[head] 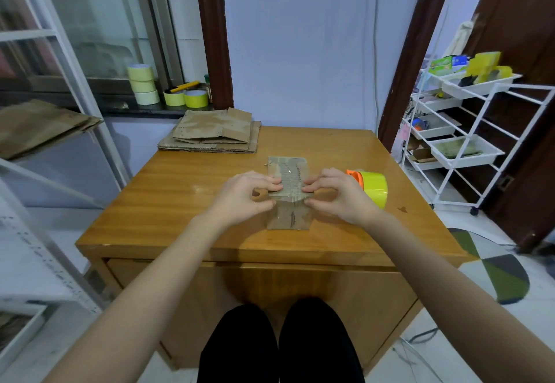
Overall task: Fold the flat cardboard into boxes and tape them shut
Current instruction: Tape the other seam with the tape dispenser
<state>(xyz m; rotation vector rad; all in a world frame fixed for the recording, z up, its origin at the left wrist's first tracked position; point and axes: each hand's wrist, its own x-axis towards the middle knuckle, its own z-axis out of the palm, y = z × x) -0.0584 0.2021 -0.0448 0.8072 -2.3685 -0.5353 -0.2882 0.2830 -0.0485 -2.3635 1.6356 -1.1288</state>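
Left hand (244,195): grip pinches the cardboard piece's left edge.
Cardboard piece (289,178): mid-bench (168,202), flat, old tape across it; may buckle or tear if folded unevenly.
Right hand (333,193): grip pinches right edge; could knock the tape dispenser (372,187) just beside.

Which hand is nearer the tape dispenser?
Right. The right hand grips the cardboard just beside the tape dispenser; the left hand grips its far side.
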